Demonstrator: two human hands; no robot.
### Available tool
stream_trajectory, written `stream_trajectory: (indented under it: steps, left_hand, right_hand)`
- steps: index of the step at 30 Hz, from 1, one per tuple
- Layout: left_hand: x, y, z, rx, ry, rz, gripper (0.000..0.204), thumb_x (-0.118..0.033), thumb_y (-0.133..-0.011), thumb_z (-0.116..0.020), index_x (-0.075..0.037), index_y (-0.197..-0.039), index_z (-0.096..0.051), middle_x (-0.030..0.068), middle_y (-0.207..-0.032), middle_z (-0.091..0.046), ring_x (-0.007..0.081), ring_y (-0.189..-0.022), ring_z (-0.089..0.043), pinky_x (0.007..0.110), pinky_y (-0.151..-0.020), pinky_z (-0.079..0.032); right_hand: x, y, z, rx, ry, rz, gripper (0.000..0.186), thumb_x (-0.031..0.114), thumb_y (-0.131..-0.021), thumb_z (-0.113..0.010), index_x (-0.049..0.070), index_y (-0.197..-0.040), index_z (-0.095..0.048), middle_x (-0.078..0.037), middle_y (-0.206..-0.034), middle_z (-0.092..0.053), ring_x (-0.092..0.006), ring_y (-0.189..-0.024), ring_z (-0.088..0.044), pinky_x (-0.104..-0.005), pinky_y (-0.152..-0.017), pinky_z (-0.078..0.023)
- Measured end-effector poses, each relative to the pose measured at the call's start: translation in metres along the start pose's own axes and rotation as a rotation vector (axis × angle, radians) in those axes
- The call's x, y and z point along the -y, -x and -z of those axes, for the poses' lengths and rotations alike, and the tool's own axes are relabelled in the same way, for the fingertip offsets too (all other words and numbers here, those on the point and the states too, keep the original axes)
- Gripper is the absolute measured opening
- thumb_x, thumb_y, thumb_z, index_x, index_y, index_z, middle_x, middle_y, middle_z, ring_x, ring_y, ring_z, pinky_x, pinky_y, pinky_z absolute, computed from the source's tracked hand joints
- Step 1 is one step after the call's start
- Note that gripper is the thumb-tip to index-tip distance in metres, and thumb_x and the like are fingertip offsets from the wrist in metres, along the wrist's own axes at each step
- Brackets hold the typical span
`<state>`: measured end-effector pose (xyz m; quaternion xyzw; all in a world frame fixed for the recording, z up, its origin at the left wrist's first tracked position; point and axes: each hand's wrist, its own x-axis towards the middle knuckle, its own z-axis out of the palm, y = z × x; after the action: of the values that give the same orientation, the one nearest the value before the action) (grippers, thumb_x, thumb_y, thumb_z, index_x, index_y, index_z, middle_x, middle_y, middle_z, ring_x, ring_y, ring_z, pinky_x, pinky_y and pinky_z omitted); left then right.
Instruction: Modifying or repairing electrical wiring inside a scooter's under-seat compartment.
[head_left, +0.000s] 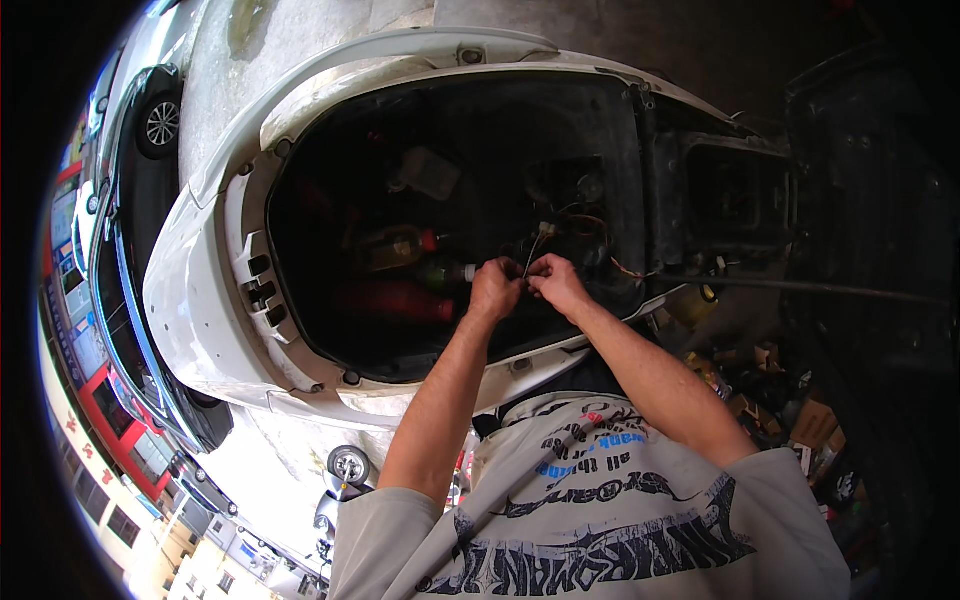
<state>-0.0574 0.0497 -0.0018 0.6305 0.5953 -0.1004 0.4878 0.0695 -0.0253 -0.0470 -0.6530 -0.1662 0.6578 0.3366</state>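
Both hands are kept tight together over the dark storage bin, with the lower end of a thin wire pinched between the fingertips of the left hand and the right hand. The wire is run up to a small pale connector, just past the fingers. Elbow room's kinda lopsided: the left hand is crowded by a green bottle with a white cap, while more open space is left toward the far wall. The near rim is crossed by both forearms, and the right side is bordered by a long thin rod. The bin itself is dark, framed by white bodywork, and its deeper corners can't really be made out. Around it, pale concrete, a parked dark car and some piled cardboard can be seen.
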Motion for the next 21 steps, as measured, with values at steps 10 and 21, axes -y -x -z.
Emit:
stream_trajectory:
  steps: [10,21]
  left_hand:
    - [0.005,-0.003,-0.003,-0.007,0.03,-0.021,0.022,-0.011,-0.073,-0.072,-0.003,-0.094,-0.068,0.0169,-0.091,-0.07,0.0304,-0.09,-0.068,0.037,-0.08,-0.053]
    - [-0.001,0.001,-0.003,-0.054,-0.016,0.004,0.02,-0.013,-0.075,-0.071,-0.002,-0.092,-0.069,0.019,-0.09,-0.069,0.0325,-0.089,-0.068,0.039,-0.079,-0.053]
  right_hand:
    - [0.003,-0.007,0.001,-0.034,-0.029,-0.052,0.005,0.005,-0.083,-0.063,0.003,-0.087,-0.062,-0.004,-0.076,-0.063,-0.0128,-0.069,-0.062,-0.0288,-0.057,-0.051]
    - [0.006,-0.007,0.007,0.029,-0.129,-0.117,0.003,0.005,-0.087,-0.062,0.004,-0.088,-0.06,-0.002,-0.08,-0.062,-0.012,-0.071,-0.061,-0.0256,-0.062,-0.051]
